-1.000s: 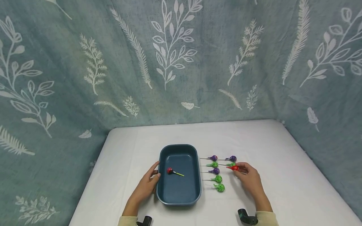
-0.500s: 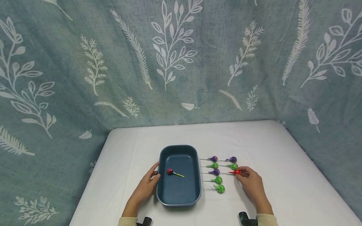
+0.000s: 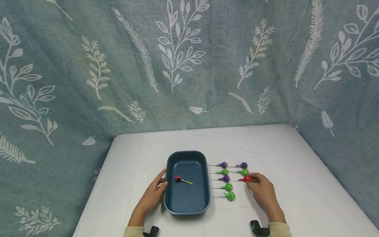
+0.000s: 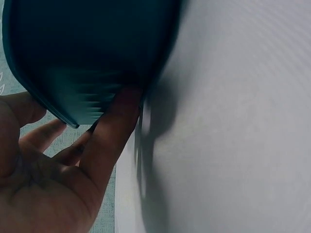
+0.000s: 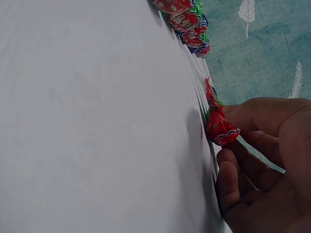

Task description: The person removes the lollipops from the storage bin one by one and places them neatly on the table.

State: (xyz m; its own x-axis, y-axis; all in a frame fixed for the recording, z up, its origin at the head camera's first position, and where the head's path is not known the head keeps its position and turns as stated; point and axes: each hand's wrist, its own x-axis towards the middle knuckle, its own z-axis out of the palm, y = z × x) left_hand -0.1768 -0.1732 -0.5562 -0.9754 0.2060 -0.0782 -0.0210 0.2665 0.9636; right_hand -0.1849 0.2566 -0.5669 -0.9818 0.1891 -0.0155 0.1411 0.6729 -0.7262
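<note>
A dark blue rectangular tray (image 3: 187, 200) stands on the white-covered table. My left hand (image 3: 152, 195) rests against its left side; in the left wrist view, straight fingers (image 4: 109, 145) touch the outer wall. One red lollipop (image 3: 177, 178) with a yellow-green stick lies inside the tray. Right of it, my right hand (image 3: 262, 189) pinches the head of a red-wrapped lollipop (image 3: 244, 179), its white stick pointing left. In the right wrist view this lollipop (image 5: 221, 128) is between thumb and fingers, low at the table surface. Just behind it lies a green lollipop (image 3: 244, 172).
Between tray and right hand, several lollipops lie in a column: purple (image 3: 224, 165), green (image 3: 224, 171), purple (image 3: 226, 178), green (image 3: 228, 187) and green (image 3: 230, 196). Another purple lollipop (image 3: 243, 165) heads the right column. A leaf-patterned cloth (image 3: 219, 65) hangs behind the table (image 3: 142, 148).
My right hand has brought the red lollipop slightly nearer to me, from over the green one to just in front of it. The left hand and tray stay put.
</note>
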